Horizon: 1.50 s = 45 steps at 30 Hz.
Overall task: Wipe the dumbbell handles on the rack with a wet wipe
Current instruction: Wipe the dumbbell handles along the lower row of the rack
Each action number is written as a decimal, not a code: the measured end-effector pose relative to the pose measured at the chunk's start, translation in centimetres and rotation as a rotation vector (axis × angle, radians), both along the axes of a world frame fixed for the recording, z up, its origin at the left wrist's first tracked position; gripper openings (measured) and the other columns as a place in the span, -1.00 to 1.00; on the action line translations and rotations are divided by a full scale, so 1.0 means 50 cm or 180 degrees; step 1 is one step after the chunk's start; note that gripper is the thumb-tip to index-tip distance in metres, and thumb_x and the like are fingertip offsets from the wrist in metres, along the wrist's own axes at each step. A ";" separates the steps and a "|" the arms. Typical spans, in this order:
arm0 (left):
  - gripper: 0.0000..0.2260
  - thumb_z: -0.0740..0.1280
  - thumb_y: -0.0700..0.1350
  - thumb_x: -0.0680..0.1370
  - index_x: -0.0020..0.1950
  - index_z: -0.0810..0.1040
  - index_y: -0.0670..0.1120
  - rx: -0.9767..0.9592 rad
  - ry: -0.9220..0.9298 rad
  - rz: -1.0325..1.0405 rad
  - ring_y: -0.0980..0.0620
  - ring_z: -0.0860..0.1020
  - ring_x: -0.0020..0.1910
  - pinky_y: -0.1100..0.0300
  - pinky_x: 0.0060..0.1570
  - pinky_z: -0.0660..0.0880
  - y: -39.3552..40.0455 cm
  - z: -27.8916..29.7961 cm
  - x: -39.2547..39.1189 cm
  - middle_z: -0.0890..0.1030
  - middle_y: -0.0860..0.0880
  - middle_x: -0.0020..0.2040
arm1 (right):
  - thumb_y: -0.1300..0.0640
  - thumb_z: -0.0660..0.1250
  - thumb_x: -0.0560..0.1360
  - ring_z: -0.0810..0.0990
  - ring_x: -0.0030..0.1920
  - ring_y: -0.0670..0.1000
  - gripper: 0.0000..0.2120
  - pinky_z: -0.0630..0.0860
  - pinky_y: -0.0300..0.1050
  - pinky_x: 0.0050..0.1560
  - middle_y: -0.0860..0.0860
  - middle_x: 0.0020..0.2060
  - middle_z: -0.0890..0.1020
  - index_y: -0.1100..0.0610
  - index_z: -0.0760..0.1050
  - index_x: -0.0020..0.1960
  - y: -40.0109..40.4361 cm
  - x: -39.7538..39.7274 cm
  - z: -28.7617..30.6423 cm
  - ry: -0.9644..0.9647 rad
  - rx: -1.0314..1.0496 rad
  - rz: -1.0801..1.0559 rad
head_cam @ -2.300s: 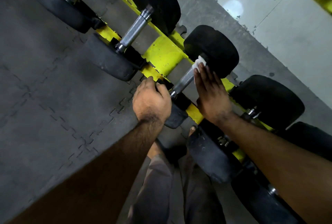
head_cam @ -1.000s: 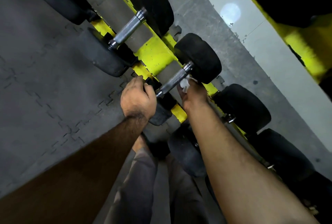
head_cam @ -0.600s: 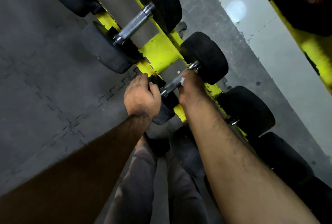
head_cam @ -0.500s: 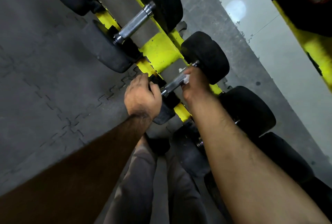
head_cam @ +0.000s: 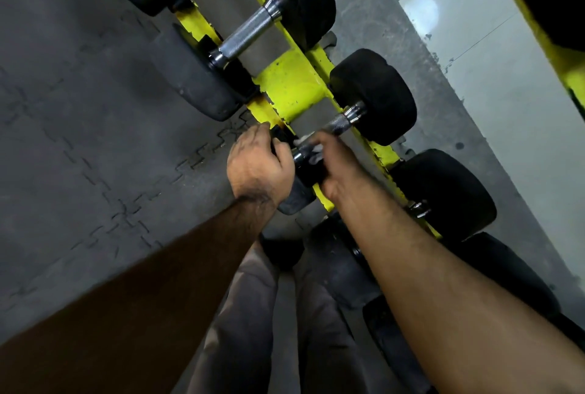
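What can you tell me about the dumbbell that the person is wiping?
The dumbbell lies across the yellow rack, with black rubbery heads and a knurled chrome handle. The right hand holds a white wipe round the handle's near part; the left hand grips the near head, mostly hiding it.

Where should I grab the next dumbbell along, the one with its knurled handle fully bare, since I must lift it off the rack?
Grip the knurled handle mid-span, coming from above: it lies bare between its two black heads, and the yellow rack sits below it.
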<state>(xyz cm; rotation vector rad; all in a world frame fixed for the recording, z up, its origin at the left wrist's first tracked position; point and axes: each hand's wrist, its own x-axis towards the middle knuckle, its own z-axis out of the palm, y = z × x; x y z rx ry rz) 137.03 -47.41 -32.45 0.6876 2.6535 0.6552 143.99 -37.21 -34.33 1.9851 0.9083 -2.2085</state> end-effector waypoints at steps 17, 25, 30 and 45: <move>-0.53 0.12 0.00 0.48 0.23 0.60 -0.20 0.0045 0.0010 0.0037 -0.16 0.59 0.13 0.02 0.13 0.49 -0.001 -0.003 0.003 0.65 -0.14 0.13 | 0.08 0.26 0.52 0.50 -0.39 -0.03 -0.78 0.38 -0.24 -0.39 0.01 -0.32 0.55 0.07 0.46 -0.30 0.006 -0.006 -0.041 0.0803 -0.0590 -0.0736; -0.53 0.11 0.00 0.49 0.23 0.60 -0.21 0.0038 0.0024 0.0038 -0.16 0.59 0.14 0.04 0.14 0.49 -0.002 0.000 0.004 0.65 -0.14 0.14 | 0.03 0.26 0.61 0.45 -0.41 -0.07 -0.68 0.42 -0.17 -0.26 -0.07 -0.47 0.42 0.02 0.31 -0.29 0.031 -0.015 -0.032 0.0832 -0.0457 -0.1227; -0.55 0.12 -0.02 0.49 0.22 0.60 -0.21 0.0007 0.0039 0.0011 -0.16 0.59 0.12 0.05 0.10 0.49 -0.001 0.000 0.004 0.65 -0.15 0.13 | 0.26 0.31 0.54 0.56 -0.25 -0.09 -0.74 0.50 -0.15 -0.10 -0.09 -0.30 0.58 -0.04 0.48 -0.23 0.063 0.000 -0.047 0.0728 -0.0846 -0.1137; -0.53 0.09 0.00 0.48 0.21 0.60 -0.20 -0.0074 0.0003 -0.0002 -0.15 0.58 0.13 0.04 0.13 0.49 -0.001 -0.001 0.003 0.65 -0.14 0.14 | 0.11 0.38 0.45 0.61 -0.24 0.02 -0.88 0.49 -0.17 -0.19 0.06 -0.22 0.65 0.17 0.61 -0.11 -0.001 -0.006 -0.046 0.0437 -0.0038 -0.0888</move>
